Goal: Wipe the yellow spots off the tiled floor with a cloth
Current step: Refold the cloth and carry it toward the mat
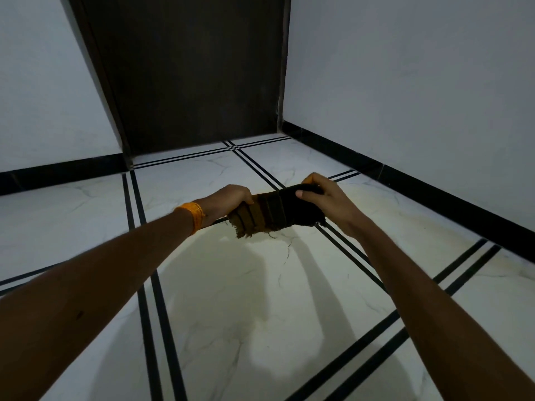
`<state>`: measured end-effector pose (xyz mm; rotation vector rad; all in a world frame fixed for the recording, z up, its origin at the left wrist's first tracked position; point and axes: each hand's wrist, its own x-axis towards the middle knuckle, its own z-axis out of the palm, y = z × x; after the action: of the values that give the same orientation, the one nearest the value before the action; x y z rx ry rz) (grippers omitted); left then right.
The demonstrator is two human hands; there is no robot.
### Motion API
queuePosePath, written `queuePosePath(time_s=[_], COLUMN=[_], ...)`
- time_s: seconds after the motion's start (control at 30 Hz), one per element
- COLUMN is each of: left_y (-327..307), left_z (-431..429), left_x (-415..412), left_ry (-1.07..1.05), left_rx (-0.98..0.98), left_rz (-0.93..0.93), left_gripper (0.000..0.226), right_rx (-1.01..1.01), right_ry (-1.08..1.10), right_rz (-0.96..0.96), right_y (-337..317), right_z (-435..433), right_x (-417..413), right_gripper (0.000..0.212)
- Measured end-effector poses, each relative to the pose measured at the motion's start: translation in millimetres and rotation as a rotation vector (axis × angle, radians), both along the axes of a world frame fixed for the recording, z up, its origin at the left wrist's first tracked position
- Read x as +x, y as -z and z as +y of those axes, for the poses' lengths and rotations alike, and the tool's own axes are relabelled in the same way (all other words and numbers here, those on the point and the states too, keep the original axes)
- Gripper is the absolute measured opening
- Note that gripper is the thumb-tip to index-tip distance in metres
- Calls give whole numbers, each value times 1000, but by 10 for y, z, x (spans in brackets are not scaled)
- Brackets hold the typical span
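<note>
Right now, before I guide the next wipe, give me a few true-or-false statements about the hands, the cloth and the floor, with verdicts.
1. The left hand and the right hand both grip the cloth. True.
2. The cloth lies flat on the tiled floor. False: it is held up, stretched between the two hands.
3. An orange band sits on the right wrist. False: it is on the left wrist.
4. A yellowish stain shows on the floor. True.

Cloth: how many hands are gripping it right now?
2. The left hand grips the brown end of the cloth; the right hand grips its dark end.
</note>
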<state>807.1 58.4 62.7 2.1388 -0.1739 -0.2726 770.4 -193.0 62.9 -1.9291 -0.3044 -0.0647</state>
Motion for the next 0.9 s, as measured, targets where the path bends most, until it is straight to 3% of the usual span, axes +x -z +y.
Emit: queuePosePath(time_s=[0.17, 0.3, 0.37, 0.47, 0.7, 0.8, 0.9], left_y=[-152, -223, -216, -204, -147, -100, -35], left_z=[-46, -155, -180, -288, -619, -645, -652], left_x=[-105, -163, -195, -257, -288, -289, -269], left_ry=[181, 409, 482, 475, 376, 340, 271], left_rx=[-147, 3, 67, -57, -308, -432, -541], left_rz=[65, 213, 227, 182, 249, 275, 271], left_gripper=[22, 44, 44, 40, 40, 40, 44], right_rx=[146, 103, 107, 139, 325, 512, 697], right_ry=[-90, -177, -213, -203, 60, 213, 417], right_rz=[46, 117, 150, 150, 187, 201, 374], right_y=[-243, -413, -444, -443, -230, -67, 247], right_z=[49, 21, -18, -55, -109, -113, -47], right_x=[-27, -30, -22, 2, 177, 202, 170], right_gripper=[20, 40, 44, 44, 51, 58, 72])
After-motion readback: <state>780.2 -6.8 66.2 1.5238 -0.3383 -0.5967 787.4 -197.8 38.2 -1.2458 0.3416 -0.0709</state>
